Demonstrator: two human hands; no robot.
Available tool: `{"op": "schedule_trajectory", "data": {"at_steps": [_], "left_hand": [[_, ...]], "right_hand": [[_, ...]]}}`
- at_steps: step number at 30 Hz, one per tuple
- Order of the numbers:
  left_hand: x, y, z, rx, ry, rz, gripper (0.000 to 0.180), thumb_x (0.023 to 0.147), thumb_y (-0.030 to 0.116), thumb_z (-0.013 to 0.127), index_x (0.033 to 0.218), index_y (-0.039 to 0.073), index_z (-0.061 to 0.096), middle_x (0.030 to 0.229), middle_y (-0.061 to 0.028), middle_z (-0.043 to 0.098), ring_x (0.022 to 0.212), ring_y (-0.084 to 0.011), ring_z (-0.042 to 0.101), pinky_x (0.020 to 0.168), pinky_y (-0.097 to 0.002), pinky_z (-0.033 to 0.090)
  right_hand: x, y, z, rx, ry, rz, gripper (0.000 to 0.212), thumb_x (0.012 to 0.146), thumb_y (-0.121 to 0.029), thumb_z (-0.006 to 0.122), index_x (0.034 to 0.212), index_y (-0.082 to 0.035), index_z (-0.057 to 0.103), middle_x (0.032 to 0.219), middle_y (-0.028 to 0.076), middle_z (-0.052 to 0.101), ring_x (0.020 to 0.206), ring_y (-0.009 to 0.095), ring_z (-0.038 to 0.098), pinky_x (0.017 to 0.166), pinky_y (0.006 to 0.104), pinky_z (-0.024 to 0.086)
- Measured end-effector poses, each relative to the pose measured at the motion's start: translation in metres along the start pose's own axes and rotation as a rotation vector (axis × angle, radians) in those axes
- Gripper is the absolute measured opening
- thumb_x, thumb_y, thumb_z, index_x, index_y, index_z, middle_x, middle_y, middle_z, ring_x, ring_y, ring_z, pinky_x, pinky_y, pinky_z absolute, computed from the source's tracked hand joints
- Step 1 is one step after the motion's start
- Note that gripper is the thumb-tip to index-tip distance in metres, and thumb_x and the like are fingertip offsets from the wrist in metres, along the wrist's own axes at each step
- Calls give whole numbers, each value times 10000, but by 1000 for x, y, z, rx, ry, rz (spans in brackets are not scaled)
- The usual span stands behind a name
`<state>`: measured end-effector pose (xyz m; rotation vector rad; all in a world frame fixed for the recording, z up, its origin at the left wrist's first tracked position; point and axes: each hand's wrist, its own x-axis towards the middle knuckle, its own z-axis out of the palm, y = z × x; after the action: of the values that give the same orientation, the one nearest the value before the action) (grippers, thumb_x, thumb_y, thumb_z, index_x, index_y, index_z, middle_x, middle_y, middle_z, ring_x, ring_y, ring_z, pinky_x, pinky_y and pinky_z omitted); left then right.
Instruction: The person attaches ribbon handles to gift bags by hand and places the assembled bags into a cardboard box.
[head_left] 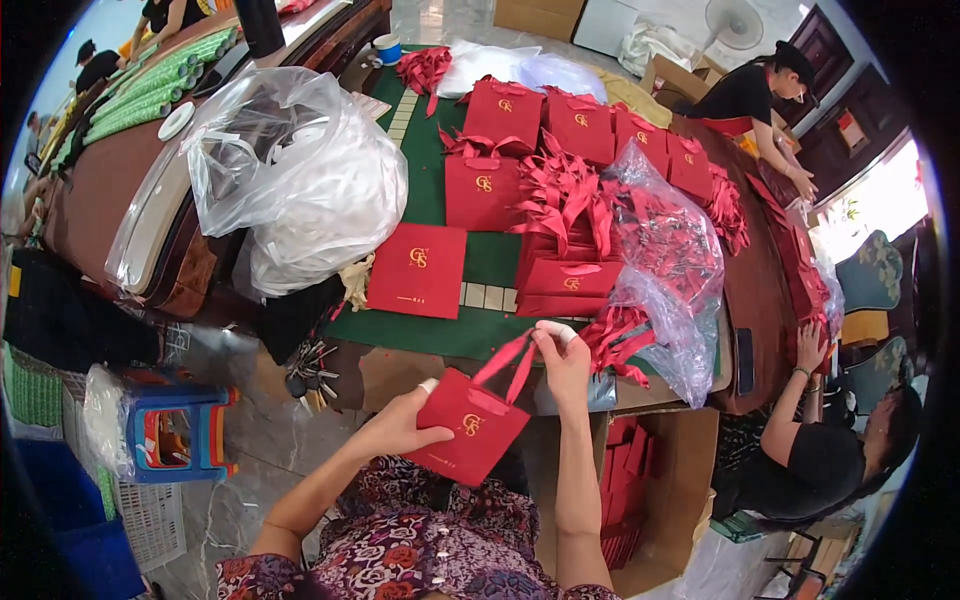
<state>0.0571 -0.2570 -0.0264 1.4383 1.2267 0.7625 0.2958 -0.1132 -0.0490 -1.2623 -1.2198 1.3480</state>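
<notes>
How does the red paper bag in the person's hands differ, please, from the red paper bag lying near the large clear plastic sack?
The held bag is tilted in the left hand; the lying bag rests on the green cloth. The held bag's ribbon handle is pinched in the right hand; on the lying bag, no ribbon shows. Both are red with gold printing.

hands (398,425): left grips red bag (480,445) | right (568,370) pinches ribbon (503,358) | carton (690,485): red bags (624,470) inside

On the near side of the flat red bag (416,285), bare green tabletop (400,334) leaves passage; stacked bags (560,300) stand right of that bag, a bulging plastic sack (330,190) left.
</notes>
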Motion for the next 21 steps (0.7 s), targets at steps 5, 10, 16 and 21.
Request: {"op": "schedule_trajectory", "data": {"at_steps": [5,10,16,21], "left_hand": [[-12,12,-25,-1,251,-128,546,955,215,615,1390,-44,408,1170,-262,637,1118,-385,635,947,-409,496],[-6,70,-15,351,254,62,601,965,204,563,1475,-32,348,1170,-266,602,1040,-413,626,943,-401,487],[11,42,20,603,206,63,640,943,324,609,1408,-73,422,1071,-245,546,983,-426,533,871,-489,445],[15,10,39,736,140,74,624,877,262,690,1396,-9,476,1130,-205,538,1004,-382,511,881,-472,436]], "right_hand": [[-51,-20,21,-503,-89,-258,302,940,-58,645,1238,-18,616,1076,81,644,981,136,616,817,258,498],[-86,-9,58,297,-495,143,414,1065,-170,467,1444,-11,422,1295,104,568,1166,148,563,965,296,473],[-74,23,45,140,-302,184,368,1078,-261,443,1252,32,583,1114,59,644,1063,124,570,956,289,449],[-49,17,8,-648,5,-301,238,946,-110,625,1168,-29,648,1002,170,663,866,295,668,770,377,519]]}}
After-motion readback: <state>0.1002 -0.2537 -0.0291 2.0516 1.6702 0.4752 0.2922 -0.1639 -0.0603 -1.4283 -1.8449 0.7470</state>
